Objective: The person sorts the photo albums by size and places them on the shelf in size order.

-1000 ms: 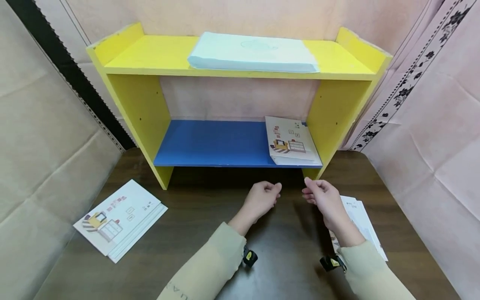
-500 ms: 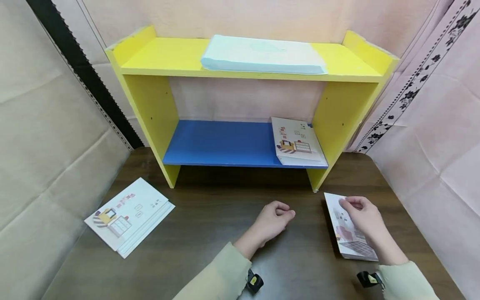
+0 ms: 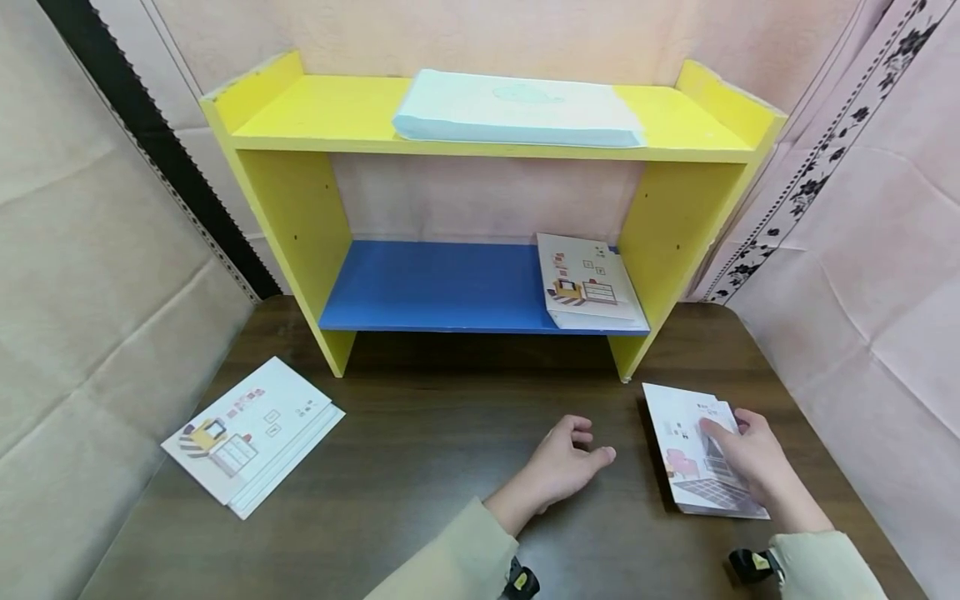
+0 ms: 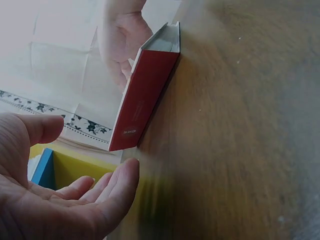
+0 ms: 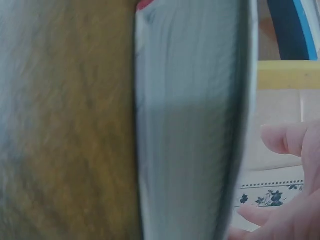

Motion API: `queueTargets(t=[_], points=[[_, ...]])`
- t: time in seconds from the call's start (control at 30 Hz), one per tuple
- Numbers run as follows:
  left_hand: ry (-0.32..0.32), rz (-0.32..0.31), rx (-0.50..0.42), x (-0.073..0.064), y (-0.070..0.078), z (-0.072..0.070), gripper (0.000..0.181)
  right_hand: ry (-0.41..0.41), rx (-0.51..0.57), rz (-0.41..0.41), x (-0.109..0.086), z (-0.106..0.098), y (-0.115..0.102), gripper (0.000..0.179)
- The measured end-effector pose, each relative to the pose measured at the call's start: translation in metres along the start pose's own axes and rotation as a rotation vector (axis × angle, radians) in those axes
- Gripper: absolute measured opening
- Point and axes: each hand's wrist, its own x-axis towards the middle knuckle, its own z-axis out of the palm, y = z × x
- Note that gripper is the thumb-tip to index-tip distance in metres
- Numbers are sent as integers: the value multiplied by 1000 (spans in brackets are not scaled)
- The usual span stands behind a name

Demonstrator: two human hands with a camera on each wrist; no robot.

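A white book (image 3: 678,450) with a pink and grey picture on its cover lies on the table at the right in the head view. My right hand (image 3: 750,454) is over its right part, thumb and fingers apart. The left wrist view shows the book's red spine (image 4: 145,100), with the right hand behind it. Thick page edges (image 5: 190,120) fill the middle of the right wrist view, and the right hand's fingers look loosely bent beside the cover. My left hand (image 3: 562,462) hovers above the table, holding nothing, its thumb and fingers spread apart.
A yellow shelf (image 3: 480,153) with a blue board (image 3: 435,287) stands at the back. White books (image 3: 588,279) lie on the board's right end, and a pale blue package (image 3: 517,108) on top. More white books (image 3: 251,433) lie at the table's left. Cloth walls surround the table.
My right hand has moved right and down from in front of the shelf to the right-hand book. My left hand has shifted right and nearer, its fingers opening out.
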Motion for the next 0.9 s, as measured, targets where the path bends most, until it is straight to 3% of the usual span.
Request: queueTargets(t=[0.5, 0.7, 0.9], points=[[-84, -31, -14, 3, -4, 6, 63, -121, 16, -45, -3, 21, -5, 89], [-98, -39, 13, 5, -6, 9, 62, -118, -9, -36, -2, 24, -6, 83], [-74, -32, 57, 8, -11, 12, 58, -104, -41, -38, -3, 26, -7, 73]])
